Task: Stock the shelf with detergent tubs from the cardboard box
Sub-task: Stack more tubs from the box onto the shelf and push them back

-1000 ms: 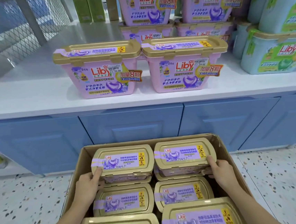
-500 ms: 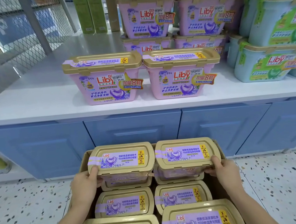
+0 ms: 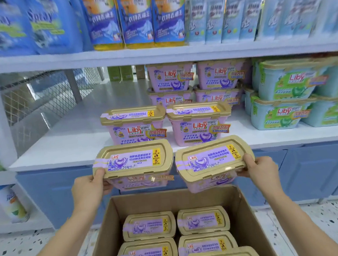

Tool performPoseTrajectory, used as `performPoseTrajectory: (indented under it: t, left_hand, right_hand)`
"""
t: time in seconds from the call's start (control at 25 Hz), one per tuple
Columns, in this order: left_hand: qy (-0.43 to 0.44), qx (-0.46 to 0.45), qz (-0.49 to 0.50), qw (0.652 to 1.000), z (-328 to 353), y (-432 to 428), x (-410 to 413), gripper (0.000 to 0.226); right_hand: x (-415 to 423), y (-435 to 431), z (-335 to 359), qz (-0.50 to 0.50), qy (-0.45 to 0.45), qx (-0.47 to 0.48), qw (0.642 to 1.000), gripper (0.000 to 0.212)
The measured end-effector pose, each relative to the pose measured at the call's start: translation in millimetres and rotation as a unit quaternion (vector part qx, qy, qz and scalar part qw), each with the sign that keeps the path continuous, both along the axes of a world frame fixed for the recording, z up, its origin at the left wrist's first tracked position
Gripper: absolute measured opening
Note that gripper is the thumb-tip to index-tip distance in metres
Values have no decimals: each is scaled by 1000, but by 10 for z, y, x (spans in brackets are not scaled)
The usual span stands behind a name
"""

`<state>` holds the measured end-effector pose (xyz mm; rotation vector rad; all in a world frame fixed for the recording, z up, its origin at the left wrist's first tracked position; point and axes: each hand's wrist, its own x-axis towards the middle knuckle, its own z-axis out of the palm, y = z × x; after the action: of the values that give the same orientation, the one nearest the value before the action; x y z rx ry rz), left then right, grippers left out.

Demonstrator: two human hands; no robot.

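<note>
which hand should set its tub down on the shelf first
Left, probably. The left hand holds its tub level, beside bare white shelf. The right hand's tub is tilted, directly before an already shelved tub.
</note>
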<state>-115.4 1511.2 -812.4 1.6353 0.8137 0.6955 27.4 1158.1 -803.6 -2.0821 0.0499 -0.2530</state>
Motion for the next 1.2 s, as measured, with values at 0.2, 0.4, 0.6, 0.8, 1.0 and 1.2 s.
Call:
performPoseTrajectory:
  t: [0.2,0.4,0.6,0.8,1.0,1.2]
  left_hand:
    - [-29,27,8,999,652,24,20,38]
    - [-61,35,17,997,1254,141,182,38]
    - [-62,45,32,997,1646,291,459,36]
    - [-47,65,48,996,1786,449,731,41]
    - [-37,52,47,997,1783,461,1003,39]
    - [-40,74,40,996,1695,581,1155,46]
  right_hand:
    - [110,48,658,-13,-36,18,999,58]
    - [267,81,1424,-5,-40,66,997,42]
    - [641,264,1743,-41,-67,31,996,57]
    - [940,555,1719,-41,-35,25,998,77]
    - [1226,632,1664,-48,-7,-6,999,76]
    - [1511,585,1638,-5,-7,-40,999,72]
